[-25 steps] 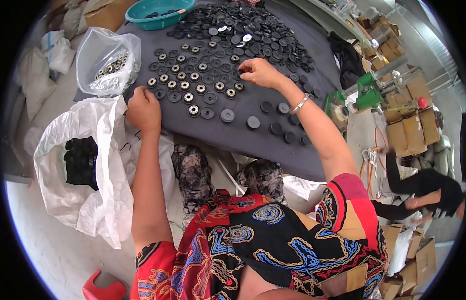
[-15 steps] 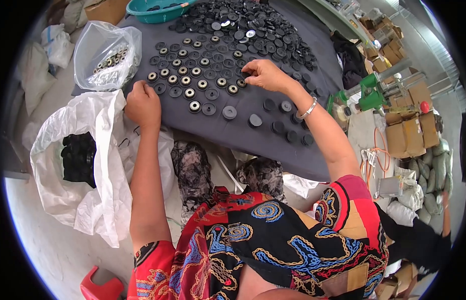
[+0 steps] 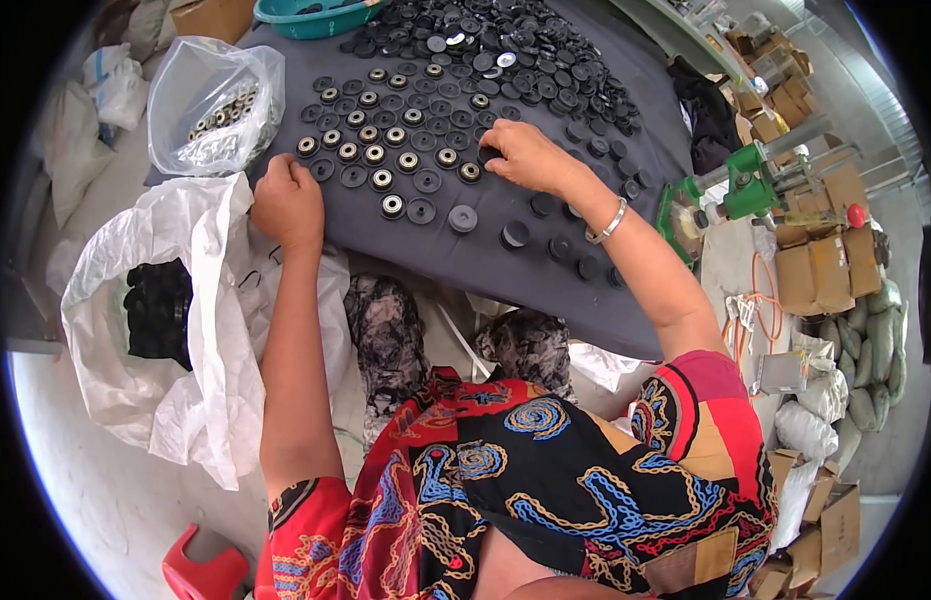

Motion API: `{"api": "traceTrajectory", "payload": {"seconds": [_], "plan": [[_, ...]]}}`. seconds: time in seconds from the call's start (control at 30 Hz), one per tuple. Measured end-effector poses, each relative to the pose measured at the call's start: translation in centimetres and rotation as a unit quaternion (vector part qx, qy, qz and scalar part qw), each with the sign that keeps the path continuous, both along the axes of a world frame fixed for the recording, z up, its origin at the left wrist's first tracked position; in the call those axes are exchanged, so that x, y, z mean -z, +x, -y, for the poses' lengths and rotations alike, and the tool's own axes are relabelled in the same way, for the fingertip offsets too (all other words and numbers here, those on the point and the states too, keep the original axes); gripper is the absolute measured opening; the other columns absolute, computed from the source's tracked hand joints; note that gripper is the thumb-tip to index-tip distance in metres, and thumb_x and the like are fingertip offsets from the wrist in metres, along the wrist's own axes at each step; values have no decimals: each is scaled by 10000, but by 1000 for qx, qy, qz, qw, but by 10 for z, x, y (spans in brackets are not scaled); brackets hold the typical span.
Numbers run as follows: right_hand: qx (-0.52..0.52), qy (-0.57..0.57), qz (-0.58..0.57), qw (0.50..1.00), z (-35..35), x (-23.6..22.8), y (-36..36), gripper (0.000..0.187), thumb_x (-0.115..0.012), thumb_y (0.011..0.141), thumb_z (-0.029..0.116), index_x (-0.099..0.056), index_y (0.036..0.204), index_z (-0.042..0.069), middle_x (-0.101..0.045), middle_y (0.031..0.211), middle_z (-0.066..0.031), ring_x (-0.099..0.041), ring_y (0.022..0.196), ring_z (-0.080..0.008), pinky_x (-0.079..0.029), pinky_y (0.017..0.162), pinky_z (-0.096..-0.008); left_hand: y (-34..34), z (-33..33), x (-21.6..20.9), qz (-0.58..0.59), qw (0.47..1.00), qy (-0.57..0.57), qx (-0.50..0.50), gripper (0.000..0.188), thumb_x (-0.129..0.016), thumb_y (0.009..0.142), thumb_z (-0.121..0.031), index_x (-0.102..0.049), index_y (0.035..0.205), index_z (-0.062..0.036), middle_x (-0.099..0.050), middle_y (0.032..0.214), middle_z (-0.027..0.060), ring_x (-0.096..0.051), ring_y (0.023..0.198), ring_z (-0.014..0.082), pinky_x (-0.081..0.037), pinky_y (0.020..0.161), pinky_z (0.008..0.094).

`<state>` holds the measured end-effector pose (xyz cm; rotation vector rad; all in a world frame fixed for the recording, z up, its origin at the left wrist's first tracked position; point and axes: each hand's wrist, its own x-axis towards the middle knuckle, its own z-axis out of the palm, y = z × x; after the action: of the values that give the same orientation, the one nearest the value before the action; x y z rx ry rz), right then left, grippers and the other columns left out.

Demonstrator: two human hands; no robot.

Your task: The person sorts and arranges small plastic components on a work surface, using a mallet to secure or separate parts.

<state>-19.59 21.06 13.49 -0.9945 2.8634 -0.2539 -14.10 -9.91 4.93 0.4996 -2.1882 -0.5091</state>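
My right hand (image 3: pixel 531 158), with a bangle on its wrist, pinches a black round cap (image 3: pixel 489 154) at the right side of a group of discs. Closed at the table's left edge is my left hand (image 3: pixel 288 202); whatever its curled fingers hold is hidden. Between my hands lie several black discs (image 3: pixel 427 180) with raised rims, face up. Many carry a metal ring bearing (image 3: pixel 383 180) in the middle. Black caps, some stacked, stand nearer my right forearm, among them a thick cap (image 3: pixel 515 234) and a greyish one (image 3: pixel 463 218).
A big heap of black discs (image 3: pixel 546 65) covers the far table, beside a teal basin (image 3: pixel 316 20). To the left are a clear bag (image 3: pixel 211 75) of bearings and a white sack (image 3: pixel 221 330) with black parts. A green machine (image 3: pixel 743 183) stands right.
My right hand has shifted slightly and now shows a black cap in its fingertips. My left hand stays closed at the table edge. A person at the lower right has left view.
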Motion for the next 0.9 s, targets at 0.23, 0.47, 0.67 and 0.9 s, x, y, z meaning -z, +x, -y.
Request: {"api": "traceTrajectory", "payload": {"seconds": [0.23,0.47,0.67,0.9], "plan": [[23,18,3,1000,-18,-5,18,323,-678,814,144,-638,1091,-17,-597,1012,-174,-593,972,-349,-481,851,-421,6,-1,-1,11,1000,9,9,114,-593,824,-192,-686,848,-133,-668,718,103,-641,670,322,-491,570,472],[81,0,-78,994,-1,-6,-6,265,-662,825,174,-664,1052,38,-661,938,-178,-635,941,-365,-507,814,-461,1,-9,-4,7,1000,11,16,110,-591,821,-186,-685,845,-134,-666,717,95,-642,683,318,-490,568,472],[65,45,-61,995,22,10,-31,261,-651,788,137,-654,1038,61,-674,944,-187,-641,949,-368,-509,807,-473,0,2,-5,14,999,35,18,123,-585,819,-182,-673,879,-121,-666,769,117,-646,721,332,-495,601,477],[43,-15,-54,998,6,12,-36,304,-648,716,107,-615,1009,31,-659,948,-206,-630,934,-378,-497,797,-461,8,-14,-18,-29,984,149,97,81,-512,832,-96,-556,814,-30,-599,814,204,-609,794,402,-471,673,524]]}}
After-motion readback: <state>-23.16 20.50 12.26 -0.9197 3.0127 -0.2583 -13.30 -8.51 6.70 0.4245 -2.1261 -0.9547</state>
